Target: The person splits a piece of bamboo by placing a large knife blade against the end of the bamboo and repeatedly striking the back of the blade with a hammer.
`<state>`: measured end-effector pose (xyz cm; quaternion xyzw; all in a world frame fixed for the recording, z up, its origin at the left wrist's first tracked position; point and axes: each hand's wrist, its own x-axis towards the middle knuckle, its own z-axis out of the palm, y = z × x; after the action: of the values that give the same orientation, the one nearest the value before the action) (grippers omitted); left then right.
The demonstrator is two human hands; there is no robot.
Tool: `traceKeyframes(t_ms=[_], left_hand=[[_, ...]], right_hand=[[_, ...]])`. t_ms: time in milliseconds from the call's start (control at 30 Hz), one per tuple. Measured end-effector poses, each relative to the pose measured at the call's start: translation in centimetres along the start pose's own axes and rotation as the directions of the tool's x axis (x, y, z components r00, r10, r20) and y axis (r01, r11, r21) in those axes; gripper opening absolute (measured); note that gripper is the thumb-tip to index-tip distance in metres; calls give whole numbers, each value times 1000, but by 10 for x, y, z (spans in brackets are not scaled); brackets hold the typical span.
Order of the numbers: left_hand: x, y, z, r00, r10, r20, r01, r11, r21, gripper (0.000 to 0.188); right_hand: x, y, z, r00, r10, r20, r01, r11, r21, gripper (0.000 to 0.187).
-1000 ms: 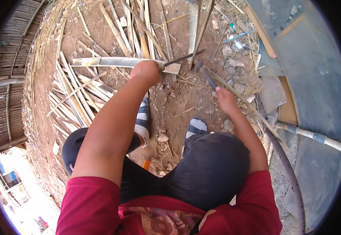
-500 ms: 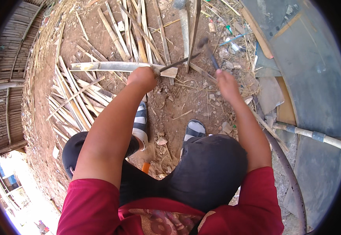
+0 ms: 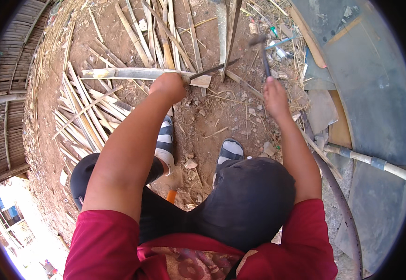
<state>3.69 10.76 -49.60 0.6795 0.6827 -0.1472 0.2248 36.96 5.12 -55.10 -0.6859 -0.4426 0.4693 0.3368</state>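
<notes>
My left hand (image 3: 168, 87) is closed around the handle of a long knife (image 3: 214, 69), whose dark narrow blade points away to the right. The blade tip lies close to an upright wooden piece (image 3: 231, 39). A split bamboo length (image 3: 123, 73) lies crosswise by my left hand, and the knife passes over its right end. In my right hand (image 3: 275, 97) is a hammer (image 3: 265, 57), gripped by its dark handle, its head raised and apart from the knife. The bamboo's contact with my left hand is partly hidden.
Several bamboo strips (image 3: 84, 109) lie piled at the left, with more strips (image 3: 165, 42) at the far side. Grey sheets (image 3: 371, 93) cover the right side, near a pale pole (image 3: 375, 161). An orange object (image 3: 171, 196) lies between my legs.
My right hand and the hammer have moved a little to the right and farther away. The left hand keeps its grip on the knife and has barely moved.
</notes>
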Motion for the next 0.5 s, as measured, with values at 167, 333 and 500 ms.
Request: traceKeyframes(t_ms=[167,333,500], left_hand=[[5,3,-5,1000,5,23,-6,999,39,32],[-2,12,-5,1000,8,10,-8,1000,-6,35],[3,7,-1,1000,4,19,-4,999,43,36]], right_hand=[[-10,-26,-3,989,-110,-95,132,955,264,44],[-7,36,33,997,-74,1,71,956,-286,47],[-3,-13,-2,997,-70,-39,73,994,87,49]])
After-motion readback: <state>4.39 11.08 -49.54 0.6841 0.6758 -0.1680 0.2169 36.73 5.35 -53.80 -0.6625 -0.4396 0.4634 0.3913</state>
